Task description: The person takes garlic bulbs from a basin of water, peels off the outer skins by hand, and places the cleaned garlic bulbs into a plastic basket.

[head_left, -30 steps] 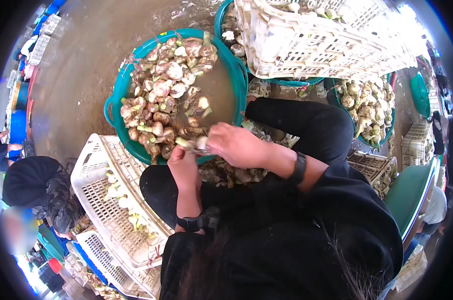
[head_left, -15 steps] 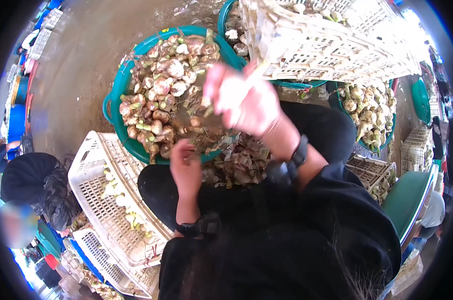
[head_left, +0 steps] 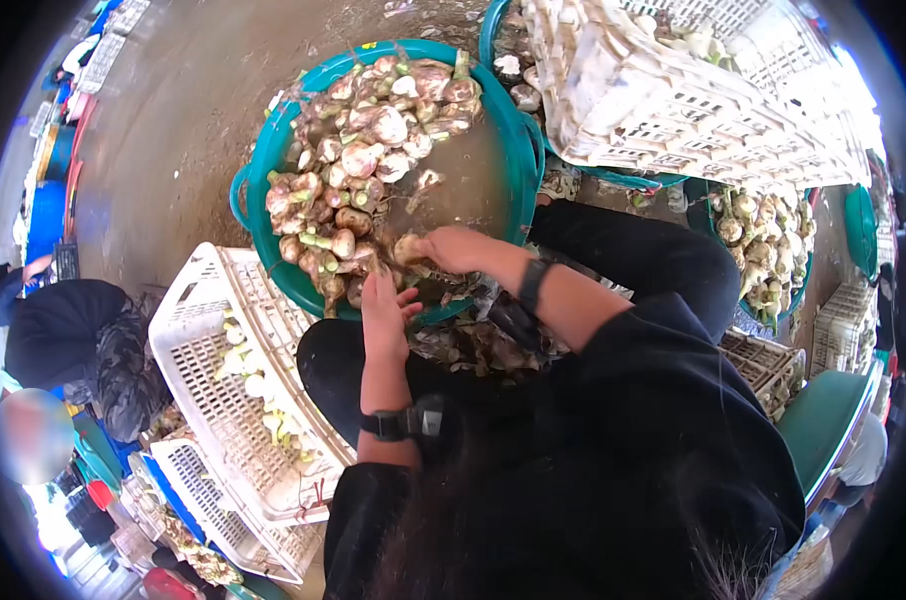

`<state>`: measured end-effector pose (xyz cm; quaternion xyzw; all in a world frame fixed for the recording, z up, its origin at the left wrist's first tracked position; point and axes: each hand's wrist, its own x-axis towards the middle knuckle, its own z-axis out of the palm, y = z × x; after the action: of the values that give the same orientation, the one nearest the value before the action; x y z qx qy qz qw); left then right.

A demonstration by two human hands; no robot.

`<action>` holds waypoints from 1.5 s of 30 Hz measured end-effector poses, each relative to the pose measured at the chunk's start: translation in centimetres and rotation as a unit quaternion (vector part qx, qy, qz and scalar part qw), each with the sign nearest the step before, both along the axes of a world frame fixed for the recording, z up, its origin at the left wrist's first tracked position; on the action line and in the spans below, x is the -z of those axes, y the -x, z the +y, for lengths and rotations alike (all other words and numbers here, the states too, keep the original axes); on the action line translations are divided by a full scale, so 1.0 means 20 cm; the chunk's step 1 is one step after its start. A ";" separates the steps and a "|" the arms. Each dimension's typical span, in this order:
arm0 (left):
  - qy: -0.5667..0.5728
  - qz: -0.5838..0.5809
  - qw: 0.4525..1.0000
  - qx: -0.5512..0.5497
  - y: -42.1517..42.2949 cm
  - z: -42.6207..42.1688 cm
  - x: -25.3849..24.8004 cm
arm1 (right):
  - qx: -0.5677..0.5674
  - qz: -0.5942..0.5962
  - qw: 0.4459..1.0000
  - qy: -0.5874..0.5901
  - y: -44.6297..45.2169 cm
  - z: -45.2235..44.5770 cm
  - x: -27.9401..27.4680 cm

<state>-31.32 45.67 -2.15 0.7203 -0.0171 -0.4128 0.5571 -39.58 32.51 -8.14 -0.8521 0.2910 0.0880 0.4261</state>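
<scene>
My right hand (head_left: 457, 250) reaches into the teal tub (head_left: 526, 165) from the right, its fingers closed round a garlic bulb (head_left: 408, 249). Just below and to the left is my left hand (head_left: 385, 312), palm partly turned up and fingers apart. Its fingertips come close to the bulbs at the tub's near side; whether they touch one I cannot tell. A large heap of dirty, purplish garlic bulbs (head_left: 363, 160) fills the left and far parts of the tub. Brown, wet-looking residue shows on the right of its bottom.
A white plastic crate (head_left: 198, 350) with peeled, pale garlic (head_left: 258, 385) stands at my left. Another white crate (head_left: 663, 110) rests tilted over tubs at the upper right. Cleaned bulbs fill a tub (head_left: 763, 250) at the right. A person in dark clothes (head_left: 68, 335) sits at the left.
My right hand has come down from its raised, blurred position into the tub and now grips a bulb. My left hand has moved slightly up towards the bulbs. The view has shifted a little.
</scene>
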 end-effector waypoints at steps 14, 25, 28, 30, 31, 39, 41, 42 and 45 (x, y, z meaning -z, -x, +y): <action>0.031 0.077 0.996 0.036 0.11 -0.07 -0.06 | 0.066 -0.117 0.984 -0.121 0.28 0.21 -0.35; 0.092 0.086 0.982 0.140 0.14 -0.01 -0.03 | 0.262 -0.010 0.854 -0.449 0.33 0.26 -0.33; 0.126 0.098 0.975 0.153 0.11 -0.01 -0.04 | 0.325 -0.098 0.761 -0.553 0.37 0.30 -0.36; -0.002 0.067 0.965 0.253 0.03 -0.01 -0.10 | 0.216 -0.152 0.926 -0.269 0.39 0.31 -0.35; -0.004 0.068 0.964 0.255 0.01 0.00 -0.08 | 0.220 -0.152 0.925 -0.271 0.39 0.32 -0.32; 0.123 -0.437 0.782 0.426 0.11 0.07 -0.18 | 0.380 -0.150 0.714 -0.569 0.37 0.21 -0.22; 0.178 -0.478 0.772 0.379 0.13 0.08 -0.09 | 0.392 -0.150 0.707 -0.569 0.37 0.23 -0.27; 0.216 -0.456 0.796 0.332 0.14 0.07 -0.07 | 0.378 -0.239 0.695 -0.564 0.38 0.24 -0.29; 0.249 0.197 0.947 -0.037 0.14 0.07 -0.06 | 0.301 -0.374 0.729 -0.487 0.45 0.30 -0.40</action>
<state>-34.20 47.14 -1.02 0.4630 0.0181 -0.5083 0.7259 -48.66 38.50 -0.17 -0.3588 0.2665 -0.2412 0.8614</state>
